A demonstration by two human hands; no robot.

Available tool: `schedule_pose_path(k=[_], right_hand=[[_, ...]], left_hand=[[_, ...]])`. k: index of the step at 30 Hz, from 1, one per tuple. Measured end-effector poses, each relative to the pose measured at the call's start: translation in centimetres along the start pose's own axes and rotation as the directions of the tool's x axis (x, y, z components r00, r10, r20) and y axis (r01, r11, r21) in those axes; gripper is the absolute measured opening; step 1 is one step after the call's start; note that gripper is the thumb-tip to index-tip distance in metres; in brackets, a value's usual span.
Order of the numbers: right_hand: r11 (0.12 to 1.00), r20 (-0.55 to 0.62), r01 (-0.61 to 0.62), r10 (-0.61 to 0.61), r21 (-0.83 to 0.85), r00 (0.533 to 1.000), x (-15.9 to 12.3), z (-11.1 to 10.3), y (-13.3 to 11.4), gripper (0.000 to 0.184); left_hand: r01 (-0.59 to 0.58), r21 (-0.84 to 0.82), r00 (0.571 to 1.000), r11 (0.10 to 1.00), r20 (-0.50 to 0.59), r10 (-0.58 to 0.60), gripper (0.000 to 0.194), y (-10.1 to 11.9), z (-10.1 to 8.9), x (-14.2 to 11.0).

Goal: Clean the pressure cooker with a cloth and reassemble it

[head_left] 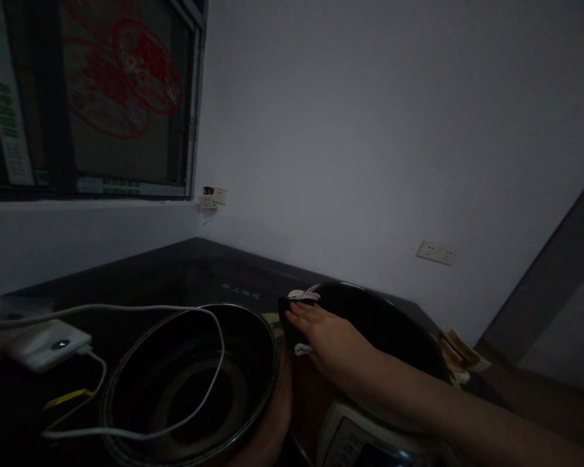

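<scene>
A pale, plain wall (321,130) rises behind everything, meeting a dark glossy counter (185,272) with faint light lettering near its far part. At the upper left is a window (102,97) with round red decorations on the glass. The wide black pan (384,318) sits at the right of the counter area, its inside deep and almost featureless in the dim light, with pale cloth-like bits at its left edge and a yellowish bundle (460,350) at its right. The left pot (194,389) is round and deep, black inside, with a thin shiny rim and a paler, dull ring around its bottom; it stands left of the pan, near it, its opening facing up. The left hand (272,412) curves against the pot's outer right side, supporting it; its fingertips are hidden, so how tightly it grips cannot be told. The right hand (333,337) lies palm down, fingers extended close together, on a dark piece (289,318) at the pan's left edge; whether it clasps that piece cannot be told. Below the pan is a pale appliance (370,441) with a dark panel. A white cable (150,306) loops across the pot's opening, near a white box (53,344) and a yellow strip (68,397).
</scene>
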State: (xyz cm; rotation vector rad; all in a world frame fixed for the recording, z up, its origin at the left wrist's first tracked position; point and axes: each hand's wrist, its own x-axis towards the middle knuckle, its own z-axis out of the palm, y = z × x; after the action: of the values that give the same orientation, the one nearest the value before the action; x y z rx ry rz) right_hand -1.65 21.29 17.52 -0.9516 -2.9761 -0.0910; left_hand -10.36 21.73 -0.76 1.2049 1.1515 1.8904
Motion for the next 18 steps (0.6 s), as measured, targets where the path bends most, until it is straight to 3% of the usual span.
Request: schedule_pose_path(k=[4, 7, 11, 18], right_hand=[[0.989, 0.026, -0.076, 0.080, -0.124, 0.996, 2.3, -0.3, 1.0, 0.058], [0.972, 0.025, -0.179, 0.185, -0.155, 0.982, 5.1, -0.4, 2.5, 0.043], [0.955, 0.055, -0.246, 0.258, -0.168, 0.965, 7.3, -0.6, 3.4, 0.032], [0.966, -0.012, -0.179, 0.180, -0.188, 0.984, 5.3, -0.2, 1.6, 0.041]], left_hand=[[0.085, -0.021, 0.996, 0.996, -0.016, -0.085, 0.050, -0.6, 0.5, -0.4], [0.211, -0.087, 0.977, 0.974, 0.009, -0.211, 0.064, -1.4, 0.7, -0.7], [0.215, -0.101, 0.977, 0.971, 0.032, -0.213, 0.065, -1.4, 0.5, -1.0], [0.234, -0.147, 0.972, 0.961, 0.025, -0.233, 0.059, -0.3, 0.5, -1.1]])
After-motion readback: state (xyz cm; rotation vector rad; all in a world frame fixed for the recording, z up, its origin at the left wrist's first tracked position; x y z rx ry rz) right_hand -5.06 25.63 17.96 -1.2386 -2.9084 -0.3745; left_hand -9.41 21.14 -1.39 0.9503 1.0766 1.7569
